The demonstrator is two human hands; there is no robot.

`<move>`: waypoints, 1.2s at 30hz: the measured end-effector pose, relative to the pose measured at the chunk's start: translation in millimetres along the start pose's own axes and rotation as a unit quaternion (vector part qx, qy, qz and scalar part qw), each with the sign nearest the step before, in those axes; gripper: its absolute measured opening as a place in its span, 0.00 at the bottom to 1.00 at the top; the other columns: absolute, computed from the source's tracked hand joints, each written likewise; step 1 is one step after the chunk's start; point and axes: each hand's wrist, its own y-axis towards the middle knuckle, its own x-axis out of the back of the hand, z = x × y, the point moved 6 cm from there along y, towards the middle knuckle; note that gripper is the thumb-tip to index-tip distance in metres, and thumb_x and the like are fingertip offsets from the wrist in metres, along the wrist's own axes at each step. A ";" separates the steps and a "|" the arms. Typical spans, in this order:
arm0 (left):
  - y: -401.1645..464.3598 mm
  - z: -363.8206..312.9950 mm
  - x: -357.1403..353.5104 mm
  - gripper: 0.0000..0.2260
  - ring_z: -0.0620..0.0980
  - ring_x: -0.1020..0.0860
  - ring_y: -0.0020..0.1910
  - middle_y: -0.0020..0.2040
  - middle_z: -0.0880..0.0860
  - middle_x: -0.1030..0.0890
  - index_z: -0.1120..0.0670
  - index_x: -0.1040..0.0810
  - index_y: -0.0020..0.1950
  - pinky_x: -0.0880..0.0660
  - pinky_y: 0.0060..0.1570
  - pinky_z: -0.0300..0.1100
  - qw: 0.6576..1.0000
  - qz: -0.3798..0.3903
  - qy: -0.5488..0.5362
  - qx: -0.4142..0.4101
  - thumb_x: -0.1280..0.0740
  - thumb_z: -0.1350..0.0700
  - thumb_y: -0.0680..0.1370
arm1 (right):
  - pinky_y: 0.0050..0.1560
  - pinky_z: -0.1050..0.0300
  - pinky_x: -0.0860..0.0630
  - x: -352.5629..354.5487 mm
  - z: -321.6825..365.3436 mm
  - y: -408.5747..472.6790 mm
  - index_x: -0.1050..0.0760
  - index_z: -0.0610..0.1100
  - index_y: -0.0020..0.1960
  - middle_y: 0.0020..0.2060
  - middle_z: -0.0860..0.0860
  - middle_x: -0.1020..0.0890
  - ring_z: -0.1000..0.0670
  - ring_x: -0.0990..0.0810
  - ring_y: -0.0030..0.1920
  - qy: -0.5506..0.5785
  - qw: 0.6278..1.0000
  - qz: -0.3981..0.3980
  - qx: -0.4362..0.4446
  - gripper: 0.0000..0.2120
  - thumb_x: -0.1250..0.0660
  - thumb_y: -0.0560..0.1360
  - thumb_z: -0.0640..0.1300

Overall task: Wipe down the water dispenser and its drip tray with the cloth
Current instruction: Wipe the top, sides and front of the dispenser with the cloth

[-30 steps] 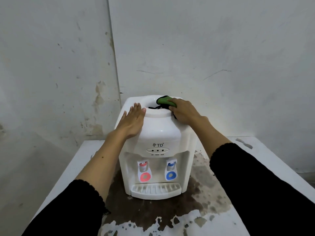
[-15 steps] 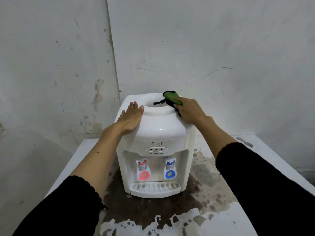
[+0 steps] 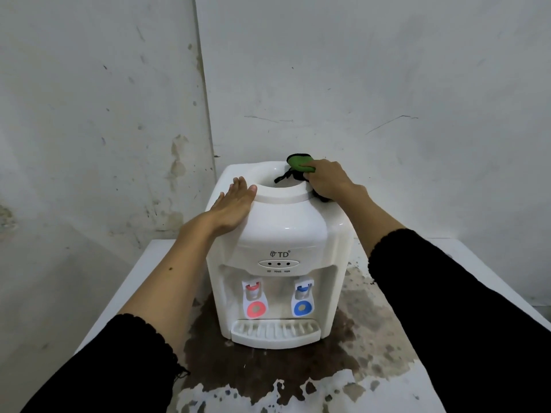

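I have the white water dispenser [image 3: 277, 251] standing upright on the counter [image 3: 465, 293], and I take it as my landmark for everything else. My left hand [image 3: 231, 207] lies flat on its upper left shoulder, fingers straight and together, their tips touching the raised collar around the round bottle opening; it grasps nothing, only presses against the plastic. My right hand [image 3: 326, 178] is on the far right side of that same collar, fingers curled round the cloth [image 3: 299, 163], which shows as a green face with black edging. The green part sits on the back right rim of the opening, a black strand of it hangs a little way into the opening, and more black fabric shows under my palm against the dispenser's right shoulder. On the front of the dispenser I can see a logo, a small panel with three dots, and under it a red tap [image 3: 253, 299] on the left and a blue tap [image 3: 303, 298] on the right. The drip tray [image 3: 275, 330] sits at the foot of the dispenser, directly below the two taps, slotted and white. Around the base of the dispenser the counter carries a wide dark brown stain [image 3: 268, 371], reaching toward me and off to the right. Black sleeves [image 3: 447, 308] cover both my forearms on either side of the dispenser.
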 end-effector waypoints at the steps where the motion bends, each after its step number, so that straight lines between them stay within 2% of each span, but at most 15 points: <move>1: 0.3 0.1 1.0 0.25 0.44 0.61 0.76 0.77 0.50 0.61 0.55 0.62 0.76 0.63 0.74 0.41 1.000 0.001 -0.005 -0.001 0.60 0.47 0.83 | 0.53 0.55 0.33 -0.3 1.5 8.2 0.31 0.45 0.67 0.60 0.43 0.25 0.42 0.29 0.60 0.000 1.000 0.003 -0.018 0.17 0.44 0.79 0.43; 4: 0.8 0.6 1.2 0.24 0.44 0.60 0.76 0.77 0.50 0.61 0.55 0.62 0.76 0.63 0.74 0.41 1.000 -0.002 -0.006 -0.002 0.60 0.48 0.83 | 0.53 0.52 0.30 -2.2 12.8 26.6 0.29 0.42 0.62 0.58 0.43 0.24 0.43 0.27 0.56 -0.011 0.998 0.022 -0.052 0.15 0.42 0.78 0.46; 7: 3.0 1.8 -0.6 0.24 0.45 0.60 0.76 0.78 0.51 0.61 0.57 0.62 0.76 0.62 0.73 0.42 1.000 -0.011 0.017 0.001 0.59 0.49 0.83 | 0.48 0.52 0.32 -5.7 32.7 39.4 0.28 0.43 0.60 0.56 0.45 0.24 0.44 0.27 0.52 -0.054 0.997 0.044 -0.023 0.14 0.43 0.77 0.46; 12: 3.9 1.7 0.6 0.24 0.45 0.59 0.76 0.78 0.52 0.60 0.57 0.61 0.76 0.62 0.73 0.41 1.000 -0.017 0.016 0.000 0.59 0.49 0.83 | 0.60 0.47 0.30 -28.7 75.3 40.5 0.31 0.51 0.66 0.60 0.46 0.24 0.44 0.28 0.59 -0.089 0.989 0.090 0.076 0.18 0.44 0.77 0.46; 15: -0.2 -0.2 0.9 0.24 0.46 0.60 0.76 0.78 0.52 0.59 0.57 0.60 0.77 0.62 0.73 0.41 1.000 -0.024 -0.005 -0.008 0.59 0.49 0.83 | 0.62 0.53 0.33 -34.2 88.0 31.4 0.34 0.51 0.70 0.63 0.45 0.25 0.43 0.29 0.63 -0.097 0.981 0.098 0.137 0.20 0.44 0.79 0.42; 19: -4.0 13.4 6.0 0.26 0.50 0.59 0.77 0.78 0.55 0.56 0.59 0.57 0.77 0.61 0.73 0.45 0.996 -0.080 0.042 0.027 0.59 0.48 0.83 | 0.61 0.50 0.30 -33.1 86.8 30.6 0.32 0.50 0.68 0.60 0.44 0.24 0.42 0.29 0.61 -0.088 0.985 0.085 0.126 0.19 0.44 0.79 0.43; 22: -8.6 23.0 5.9 0.25 0.49 0.60 0.77 0.78 0.54 0.57 0.58 0.58 0.77 0.61 0.73 0.46 0.994 -0.063 0.083 0.038 0.60 0.48 0.83 | 0.61 0.51 0.30 -33.6 98.7 24.9 0.31 0.49 0.68 0.61 0.45 0.25 0.43 0.29 0.62 -0.088 0.982 0.095 0.138 0.18 0.45 0.79 0.43; 25: -10.9 23.4 5.7 0.25 0.47 0.61 0.76 0.78 0.52 0.60 0.57 0.61 0.77 0.63 0.73 0.43 0.997 -0.059 0.050 0.025 0.59 0.48 0.83 | 0.63 0.54 0.32 -31.0 112.3 14.2 0.31 0.52 0.68 0.64 0.46 0.26 0.44 0.29 0.63 -0.103 0.971 0.128 0.175 0.18 0.44 0.79 0.41; 28: -12.2 23.7 7.0 0.26 0.46 0.63 0.76 0.77 0.53 0.62 0.57 0.63 0.76 0.64 0.72 0.42 0.997 -0.078 0.019 0.016 0.59 0.48 0.83 | 0.63 0.48 0.30 -23.0 119.4 1.2 0.31 0.58 0.66 0.62 0.48 0.26 0.45 0.27 0.60 -0.140 0.961 0.151 0.186 0.18 0.43 0.79 0.43; 30: -13.9 25.3 6.5 0.26 0.46 0.64 0.76 0.77 0.52 0.64 0.57 0.64 0.76 0.64 0.72 0.41 0.997 -0.083 0.005 0.007 0.59 0.47 0.83 | 0.61 0.47 0.28 -18.2 121.2 -9.2 0.30 0.59 0.65 0.60 0.48 0.26 0.45 0.26 0.58 -0.163 0.956 0.159 0.188 0.17 0.43 0.79 0.44; 33: -17.7 24.7 6.6 0.26 0.45 0.64 0.75 0.77 0.51 0.64 0.56 0.65 0.76 0.64 0.72 0.41 0.996 -0.088 -0.017 -0.018 0.58 0.47 0.83 | 0.57 0.47 0.26 -12.6 120.3 -26.8 0.29 0.60 0.63 0.57 0.49 0.26 0.45 0.25 0.54 -0.171 0.957 0.149 0.182 0.17 0.43 0.78 0.44; 36: -27.2 24.7 13.2 0.25 0.44 0.61 0.76 0.78 0.50 0.60 0.55 0.61 0.77 0.63 0.72 0.39 0.988 -0.135 -0.063 -0.043 0.57 0.48 0.83 | 0.52 0.52 0.28 -4.2 120.2 -45.9 0.29 0.54 0.65 0.57 0.46 0.25 0.44 0.25 0.55 -0.147 0.965 0.100 0.190 0.18 0.44 0.79 0.39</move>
